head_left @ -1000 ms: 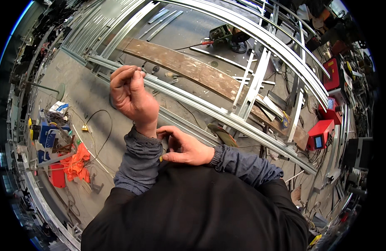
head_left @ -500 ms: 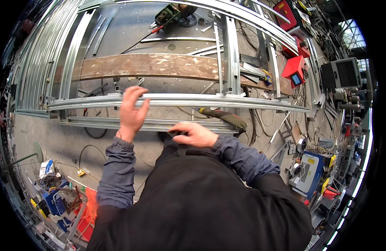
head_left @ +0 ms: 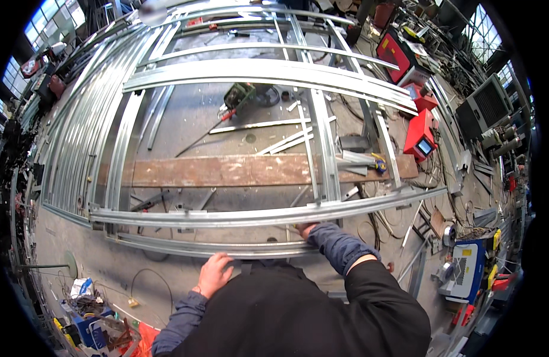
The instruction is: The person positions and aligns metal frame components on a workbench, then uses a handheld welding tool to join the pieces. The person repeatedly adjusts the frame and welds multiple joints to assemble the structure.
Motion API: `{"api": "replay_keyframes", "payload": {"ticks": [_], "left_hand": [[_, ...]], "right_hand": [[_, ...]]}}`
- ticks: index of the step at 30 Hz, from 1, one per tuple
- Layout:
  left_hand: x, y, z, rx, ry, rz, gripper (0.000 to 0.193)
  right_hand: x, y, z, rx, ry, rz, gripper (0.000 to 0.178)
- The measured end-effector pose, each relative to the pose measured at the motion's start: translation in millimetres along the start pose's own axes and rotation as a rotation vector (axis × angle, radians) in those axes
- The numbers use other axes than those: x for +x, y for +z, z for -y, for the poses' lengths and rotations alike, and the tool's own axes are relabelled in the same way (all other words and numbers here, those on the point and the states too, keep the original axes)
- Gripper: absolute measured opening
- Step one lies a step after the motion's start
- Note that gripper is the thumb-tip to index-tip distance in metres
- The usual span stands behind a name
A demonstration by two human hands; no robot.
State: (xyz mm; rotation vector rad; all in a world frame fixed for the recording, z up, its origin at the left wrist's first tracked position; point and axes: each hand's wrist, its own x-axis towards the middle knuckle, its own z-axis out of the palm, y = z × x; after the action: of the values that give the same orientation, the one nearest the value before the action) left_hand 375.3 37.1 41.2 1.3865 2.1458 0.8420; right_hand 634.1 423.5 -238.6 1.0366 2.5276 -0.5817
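Note:
A long galvanized steel rail (head_left: 256, 217) crosses the frame in front of me. A second, lower rail (head_left: 215, 247) runs nearer my body. My left hand (head_left: 214, 273) is just short of the lower rail, with nothing visible in it and its thumb apart from the fingers. My right hand (head_left: 306, 229) reaches in between the two rails. Its fingers are mostly hidden by the upper rail and blurred, so what it touches does not show.
A rusty brown plank (head_left: 227, 171) lies under the frame, with a green machine (head_left: 239, 95) beyond it. Many steel profiles (head_left: 96, 125) lie side by side at left. At right are a red box with a screen (head_left: 420, 134), a blue-and-white machine (head_left: 467, 268) and cables.
My left hand has left the upper rail and come back toward my body. My right hand has moved forward and right, between the rails. The view has tilted up.

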Motion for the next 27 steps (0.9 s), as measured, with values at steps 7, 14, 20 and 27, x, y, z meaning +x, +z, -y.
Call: {"api": "replay_keyframes", "payload": {"ticks": [7, 14, 20, 27], "left_hand": [[5.1, -8.7, -20.6, 0.001, -0.116, -0.040, 0.029], [-4.1, 1.2, -15.9, -0.171, -0.206, -0.121, 0.031], [-11.9, 23.5, 19.4, -0.223, -0.231, -0.040, 0.030], [-3.7, 20.6, 66.1, -0.248, -0.164, 0.116, 0.034]], "right_hand": [[0.7, -32.6, 29.8, -0.010, -0.005, 0.412, 0.048], [-18.8, -43.5, 33.4, -0.045, -0.072, 0.480, 0.046], [-75.1, -140.5, 58.0, -0.001, -0.079, 0.473, 0.046], [-138.1, -161.6, 64.8, 0.147, -0.186, 0.161, 0.058]]}}
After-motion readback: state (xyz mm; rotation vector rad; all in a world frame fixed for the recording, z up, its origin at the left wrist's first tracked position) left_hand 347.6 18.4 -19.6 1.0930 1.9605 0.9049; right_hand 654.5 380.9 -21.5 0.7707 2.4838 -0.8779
